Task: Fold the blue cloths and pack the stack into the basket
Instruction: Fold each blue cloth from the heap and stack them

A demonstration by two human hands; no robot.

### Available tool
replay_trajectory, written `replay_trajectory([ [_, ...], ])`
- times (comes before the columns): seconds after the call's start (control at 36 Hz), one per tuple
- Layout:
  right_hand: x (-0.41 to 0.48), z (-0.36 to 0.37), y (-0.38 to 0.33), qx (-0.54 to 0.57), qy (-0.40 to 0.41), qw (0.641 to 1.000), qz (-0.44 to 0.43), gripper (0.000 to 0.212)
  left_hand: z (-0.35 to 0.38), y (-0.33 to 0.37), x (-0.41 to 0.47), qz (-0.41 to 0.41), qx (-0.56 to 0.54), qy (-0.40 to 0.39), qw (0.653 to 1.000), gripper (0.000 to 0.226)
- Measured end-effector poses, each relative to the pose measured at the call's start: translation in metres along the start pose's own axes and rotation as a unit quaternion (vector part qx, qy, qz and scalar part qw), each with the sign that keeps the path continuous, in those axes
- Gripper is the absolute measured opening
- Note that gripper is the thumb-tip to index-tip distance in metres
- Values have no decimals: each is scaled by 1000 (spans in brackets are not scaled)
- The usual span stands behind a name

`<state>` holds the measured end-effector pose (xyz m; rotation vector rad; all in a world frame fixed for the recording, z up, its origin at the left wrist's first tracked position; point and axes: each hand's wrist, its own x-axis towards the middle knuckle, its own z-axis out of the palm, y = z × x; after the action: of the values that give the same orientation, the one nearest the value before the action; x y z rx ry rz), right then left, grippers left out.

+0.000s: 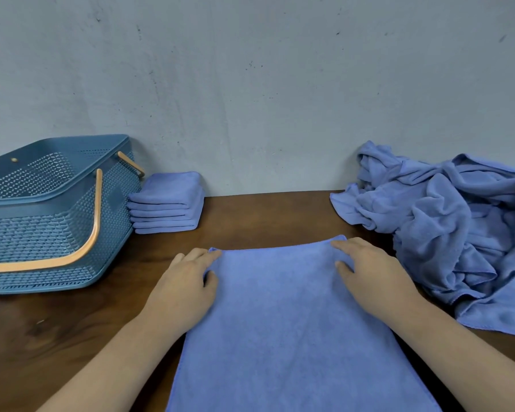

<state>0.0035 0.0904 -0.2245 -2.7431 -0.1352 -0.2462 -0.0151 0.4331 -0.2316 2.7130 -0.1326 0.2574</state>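
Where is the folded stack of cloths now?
In the head view, the folded stack sits on the table at far left, against the wall, just right of the blue basket.

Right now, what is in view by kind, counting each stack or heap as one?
Basket: 1
Stack of folded cloths: 1
Cloth spread flat: 1
Heap of unfolded cloths: 1
Hands: 2, left hand and right hand
Total: 6
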Motion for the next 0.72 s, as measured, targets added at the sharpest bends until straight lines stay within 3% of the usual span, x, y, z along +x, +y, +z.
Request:
replay_trajectory([
  [0.14,-8,-5,-6,-66,-1,998,20,45,2,-4,1,5,1,0,1000,53],
  [0.25,-8,-13,0,-125,65,990,-8,47,2,-4,-2,2,25,33,999,50],
  [0.33,-12,-16,-6,-86,117,985,-89,42,-4,2,-4,33,46,112,992,48],
  [0.39,-18,-16,-18,-3,70,981,-183,42,-7,20,-9,101,50,131,985,49],
  [0.47,-31,-7,-40,80,-72,953,-284,45,2,53,-22,190,39,10,981,54],
  [0.53,-34,3,-45,50,-115,942,-312,51,11,60,-27,174,43,-87,980,57],
  [0.58,-33,7,-41,16,-142,950,-279,62,14,56,-27,140,48,-132,980,64],
  [0.72,-27,6,-25,-51,-170,969,-174,91,6,38,-21,70,89,-138,984,75],
])
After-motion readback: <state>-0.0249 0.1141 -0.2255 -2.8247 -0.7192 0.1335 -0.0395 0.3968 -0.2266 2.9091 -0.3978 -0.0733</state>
